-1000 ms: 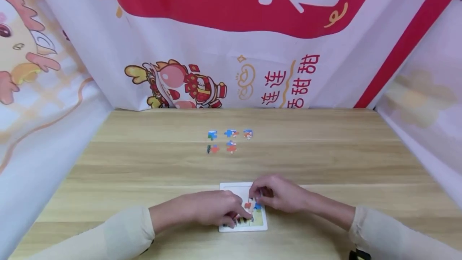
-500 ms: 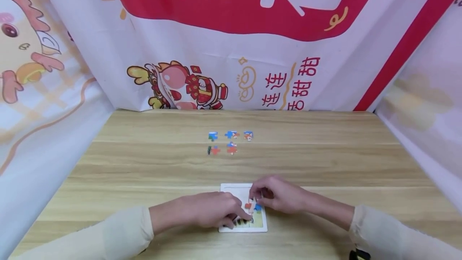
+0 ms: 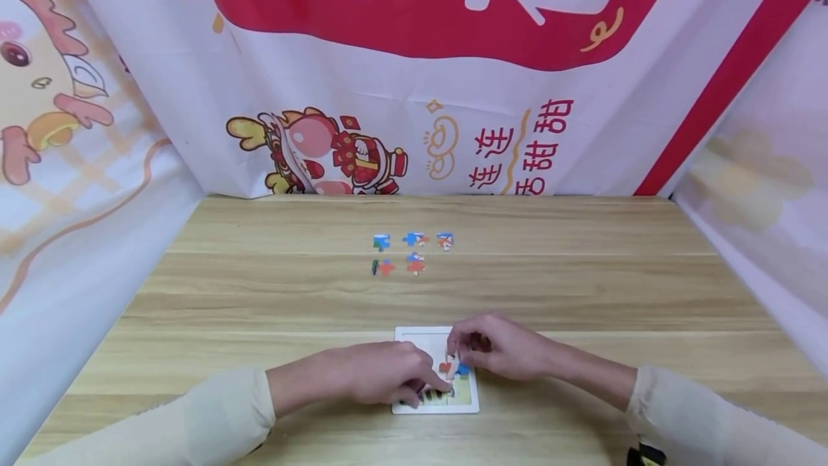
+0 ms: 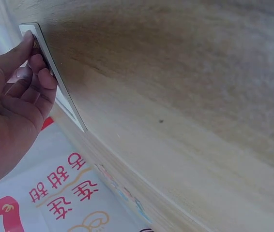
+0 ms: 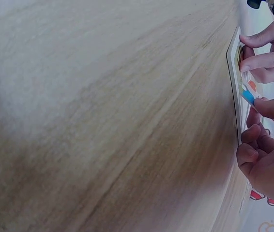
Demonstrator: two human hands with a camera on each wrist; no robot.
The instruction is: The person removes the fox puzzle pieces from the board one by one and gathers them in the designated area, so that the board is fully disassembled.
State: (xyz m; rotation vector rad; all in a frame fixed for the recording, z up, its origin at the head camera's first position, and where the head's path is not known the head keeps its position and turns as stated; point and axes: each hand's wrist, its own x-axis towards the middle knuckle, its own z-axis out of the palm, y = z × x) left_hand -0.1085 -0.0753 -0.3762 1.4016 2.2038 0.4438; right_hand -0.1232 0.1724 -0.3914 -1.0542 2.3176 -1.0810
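Note:
A white-framed puzzle board [image 3: 440,410] lies near the table's front, with a yellow and dark striped picture along its lower part. Over its left half, my left hand [image 3: 382,372] touches the fitted pieces with a stretched index finger, its thumb near the front border. My right hand [image 3: 504,345] pinches a blue, white and orange puzzle piece [image 5: 248,96] between thumb and fingers at the board's right side. This piece leans up from the board in the right wrist view. In the left wrist view, the board's edge [image 4: 64,92] runs beside my left fingers, and the pieces are hidden.
Farther back on the wooden table [image 3: 259,293] lie several loose puzzle pieces in two rows, among them a blue and green piece [image 3: 382,241] and an orange and blue piece [image 3: 416,265]. Printed cloth [image 3: 388,78] hangs behind the table and at both sides.
Both hands stay at almost the same spot on the board. The pinched piece tilts slightly between my right fingers; the loose pieces behind have not moved.

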